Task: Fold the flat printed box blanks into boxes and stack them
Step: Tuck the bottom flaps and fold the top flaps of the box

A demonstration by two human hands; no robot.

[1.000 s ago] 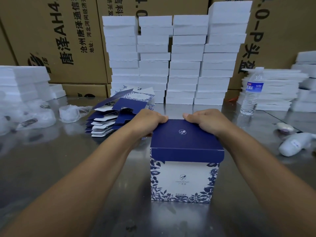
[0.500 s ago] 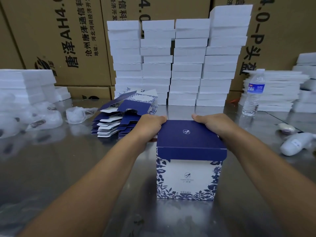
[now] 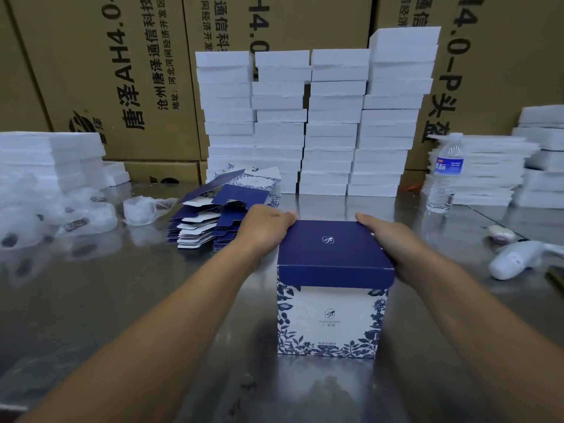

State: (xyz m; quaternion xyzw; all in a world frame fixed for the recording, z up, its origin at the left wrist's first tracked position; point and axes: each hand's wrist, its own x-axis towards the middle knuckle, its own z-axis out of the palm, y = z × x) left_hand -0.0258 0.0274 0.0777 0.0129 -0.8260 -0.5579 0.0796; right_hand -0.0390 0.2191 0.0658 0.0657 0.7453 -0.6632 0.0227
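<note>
**Both hands close the lid of a folded blue-and-white box**

A folded box (image 3: 332, 319) stands upright on a steel counter (image 3: 122, 300), near the middle and a little toward the front edge. Its dark blue lid is down and its white front is printed with blue flowers. The step in hand looks like the last of the folding: seating the lid. The next move would likely be to lift the box away to a stack, which calls for a firm hold on both sides without denting the card. No stack of finished boxes is in view.

From the left: white foam slabs (image 3: 45, 160) are piled at the counter's left edge, with crumpled clear plastic bags (image 3: 91, 215) beside them. Next comes a loose pile of flat box blanks (image 3: 207, 221), just left of the box.

The left hand (image 3: 265, 230) holds the lid's far left corner. Its fingers (image 3: 285, 214) lie close together and bend over the far edge. The right hand (image 3: 393, 242) mirrors it at the far right corner, fingers (image 3: 364, 217) also close and wrapped on the lid. Both thumbs are hidden.

Tall stacks of foam (image 3: 311, 123) stand along the back edge before brown cartons (image 3: 122, 71). Toward the right edge stand a water bottle (image 3: 445, 175) and a white handheld device (image 3: 515, 261).
</note>
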